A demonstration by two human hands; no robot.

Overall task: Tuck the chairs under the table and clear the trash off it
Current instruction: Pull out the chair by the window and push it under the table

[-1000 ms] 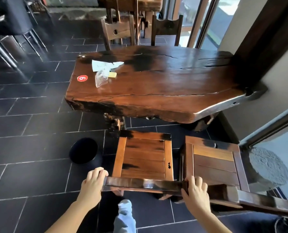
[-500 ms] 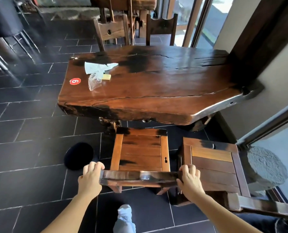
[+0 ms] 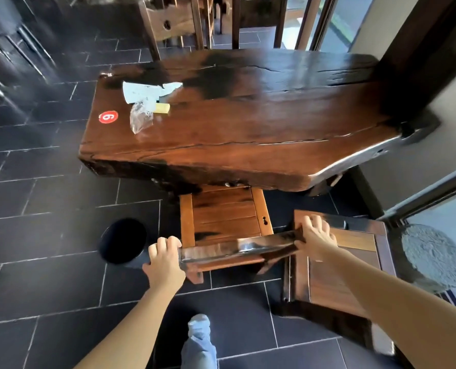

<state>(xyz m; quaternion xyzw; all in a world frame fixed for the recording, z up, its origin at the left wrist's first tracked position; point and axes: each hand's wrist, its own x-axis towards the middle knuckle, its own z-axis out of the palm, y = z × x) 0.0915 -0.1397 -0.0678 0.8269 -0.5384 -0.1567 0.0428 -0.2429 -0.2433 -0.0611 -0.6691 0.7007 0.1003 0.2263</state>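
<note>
Our left hand [image 3: 165,262] and right hand [image 3: 314,238], well apart, grip the back rail of a brown slatted wooden chair [image 3: 224,214], its seat seemingly just under the dark slab tabletop [image 3: 248,123].

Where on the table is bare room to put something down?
Bare: the right half of the table, past the dark stain, and the strip along the near edge. Crowded: the far left end, with paper, plastic wrapper, yellow piece and number sticker.
</note>
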